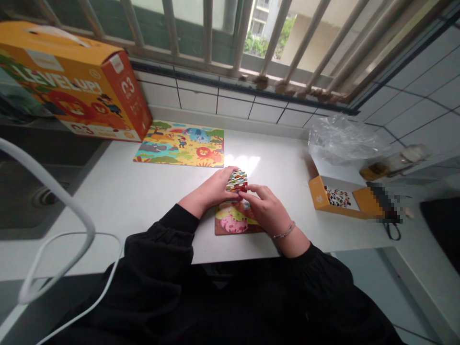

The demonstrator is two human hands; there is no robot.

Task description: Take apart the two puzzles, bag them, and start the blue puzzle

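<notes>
My left hand (218,186) is wrapped round a stack of jigsaw puzzle pieces (237,179), their layered edges facing up. At the stack's right side, my right hand (264,203) touches the pieces with thumb and index finger brought close together. Whether a piece is pinched between those fingertips is too small to tell. Beneath both hands lies a picture board (234,224) with a pink spotted animal and some yellow-green on brown, partly covered by my right hand. Farther back, a flat animal puzzle (183,145) shows lions, elephants and a hippo.
An orange puzzle box (82,91) stands at the back left beside the sink (21,191). To the right, an open orange box (319,195) holds small pieces, with clear plastic (341,136) behind it. A white cable (77,201) loops at the left.
</notes>
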